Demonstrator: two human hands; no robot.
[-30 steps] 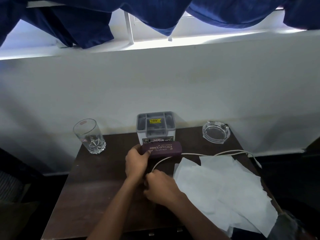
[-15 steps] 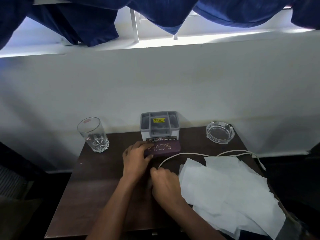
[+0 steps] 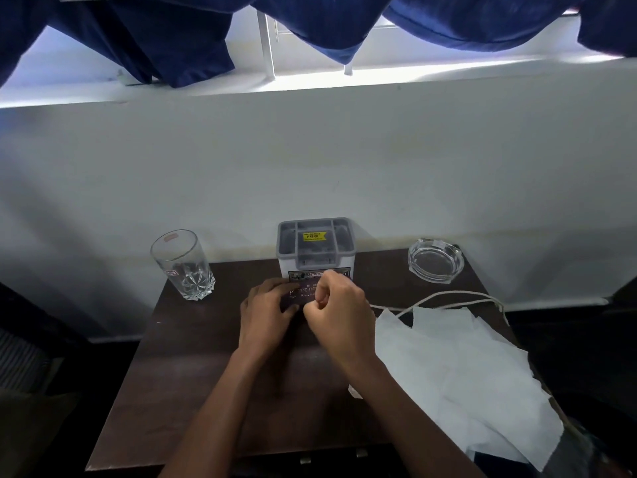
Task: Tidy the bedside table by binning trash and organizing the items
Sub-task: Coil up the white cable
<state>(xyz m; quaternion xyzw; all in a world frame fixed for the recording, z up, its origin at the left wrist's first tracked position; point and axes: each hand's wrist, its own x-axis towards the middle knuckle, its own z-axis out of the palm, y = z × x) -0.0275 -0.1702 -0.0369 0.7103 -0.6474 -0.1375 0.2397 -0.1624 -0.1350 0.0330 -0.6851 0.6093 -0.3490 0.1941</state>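
Note:
A purple spectacle case (image 3: 303, 292) with gold lettering lies on the dark wooden bedside table (image 3: 193, 357), right in front of a grey compartment organizer (image 3: 352, 250). My left hand (image 3: 265, 312) grips the case's left end. My right hand (image 3: 341, 308) hovers over the case's right part with its fingers curled tight, pinching the end of a white cable (image 3: 448, 294). The cable runs from under that hand to the table's right edge. Much of the case is hidden by both hands.
A clear drinking glass (image 3: 182, 267) stands at the back left and a glass ashtray (image 3: 435, 261) at the back right. Several white tissue sheets (image 3: 455, 367) cover the table's right side and overhang its front corner. A white wall stands close behind.
My right hand has risen from the table's middle to above the case, taking the cable end with it. My left hand has stayed on the case.

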